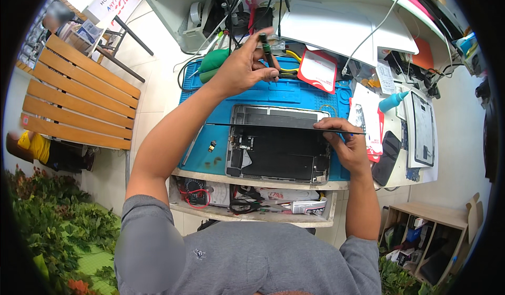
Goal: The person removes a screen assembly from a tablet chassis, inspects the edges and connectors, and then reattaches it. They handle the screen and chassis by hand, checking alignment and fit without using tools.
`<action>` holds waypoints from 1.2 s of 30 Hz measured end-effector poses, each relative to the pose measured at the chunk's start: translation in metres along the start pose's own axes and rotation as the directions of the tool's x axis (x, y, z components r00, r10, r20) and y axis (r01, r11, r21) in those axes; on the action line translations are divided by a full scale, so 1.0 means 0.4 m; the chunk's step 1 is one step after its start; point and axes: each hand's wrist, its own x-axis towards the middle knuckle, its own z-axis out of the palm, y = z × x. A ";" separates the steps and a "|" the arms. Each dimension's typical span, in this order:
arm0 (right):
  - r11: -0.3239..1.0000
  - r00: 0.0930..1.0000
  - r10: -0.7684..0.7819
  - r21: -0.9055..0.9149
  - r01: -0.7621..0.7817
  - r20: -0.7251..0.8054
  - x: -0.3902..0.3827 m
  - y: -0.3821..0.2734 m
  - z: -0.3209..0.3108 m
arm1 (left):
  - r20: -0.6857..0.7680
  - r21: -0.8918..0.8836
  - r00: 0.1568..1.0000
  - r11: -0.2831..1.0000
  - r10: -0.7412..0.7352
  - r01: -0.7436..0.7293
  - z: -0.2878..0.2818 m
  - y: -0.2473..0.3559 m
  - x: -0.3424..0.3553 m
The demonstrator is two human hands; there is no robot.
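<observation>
An opened tablet (286, 161) lies on a blue work mat (205, 155), its dark inside facing up. My right hand (344, 145) pinches the right end of a thin dark panel (263, 126), which looks like a screen. That panel stands nearly edge-on above the tablet. Farther off, my left hand (242, 69) is raised over the back of the mat. Its fingers are closed round a slim dark screwdriver (266, 49) with green on its handle, held almost upright. A small dark and gold part (212, 146) rests on the mat left of the tablet.
Below the mat, an open drawer (252, 219) holds a multimeter, scissors and packets. Pliers (291, 58) and a red-and-white card (318, 70) lie at the back. To the right are a phone (386, 158) and a light-blue bottle (393, 101). Cables hang over the bench.
</observation>
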 end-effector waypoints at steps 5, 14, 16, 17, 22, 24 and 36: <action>1.000 1.000 0.001 -0.012 -0.001 0.000 -0.002 0.000 -0.001 | 0.017 0.016 0.999 0.999 -0.029 0.029 0.018 -0.002 0.013; 1.000 1.000 0.007 -0.002 -0.007 0.001 -0.001 -0.003 0.000 | -0.025 0.070 0.999 0.996 -0.044 0.046 0.028 -0.024 0.006; 1.000 1.000 0.011 -0.010 -0.011 -0.004 -0.001 -0.004 0.000 | -0.030 0.048 0.998 0.997 -0.051 0.052 0.029 -0.021 0.006; 1.000 1.000 0.013 -0.013 -0.013 -0.006 -0.001 -0.005 0.001 | -0.033 0.037 0.998 0.998 -0.054 0.055 0.028 -0.018 0.005; 1.000 1.000 0.002 -0.015 -0.002 -0.004 -0.001 -0.002 0.001 | -0.056 0.023 0.998 0.999 -0.042 0.043 0.014 -0.013 -0.001; 1.000 1.000 0.003 -0.011 -0.003 -0.004 -0.002 -0.001 0.001 | -0.076 0.006 0.997 1.000 -0.015 0.015 0.006 -0.010 -0.009; 1.000 1.000 0.027 -0.014 -0.027 0.003 -0.006 -0.014 0.002 | -0.333 -0.045 0.931 0.983 0.151 -0.175 -0.069 0.053 -0.195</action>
